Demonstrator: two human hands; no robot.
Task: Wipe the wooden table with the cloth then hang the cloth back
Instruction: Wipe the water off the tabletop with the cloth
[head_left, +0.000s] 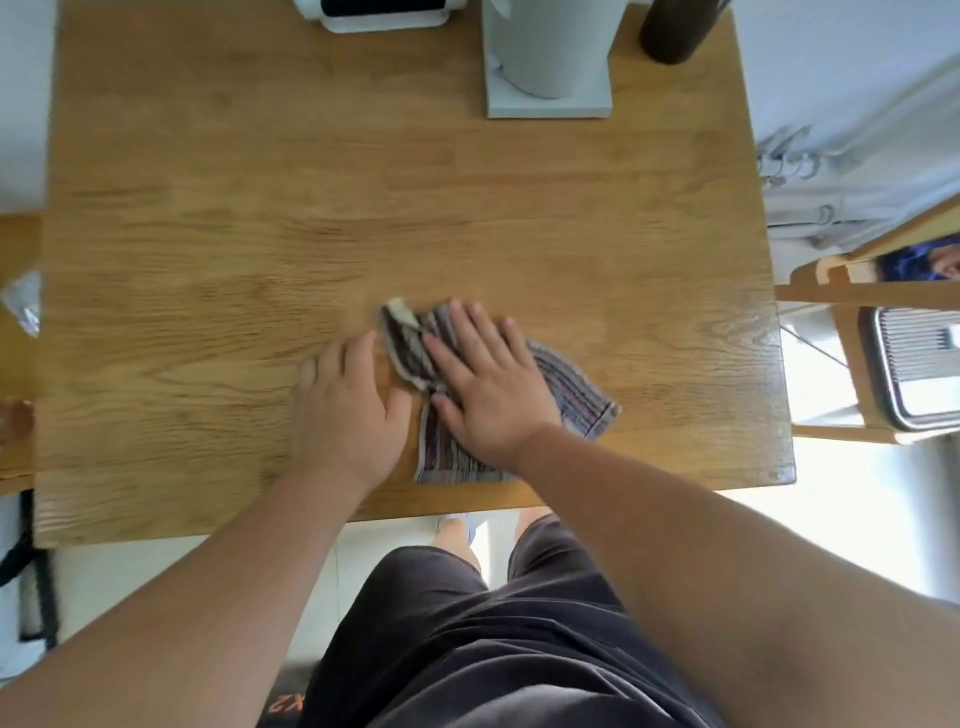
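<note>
A striped grey-purple cloth (574, 392) lies crumpled on the wooden table (311, 208), near the front edge and a little right of centre. My right hand (483, 379) presses flat on the middle of the cloth, fingers spread and pointing away from me. My left hand (348, 410) rests palm-down on the bare wood just left of the cloth, its thumb beside the cloth's left edge. Part of the cloth is hidden under my right palm.
At the back edge stand a white device (384, 13), a grey paper-roll holder on a square base (548, 62) and a dark bottle (675, 31). A wooden rack with a grey appliance (909, 374) stands off the right edge. Another wooden surface (18, 291) adjoins the left.
</note>
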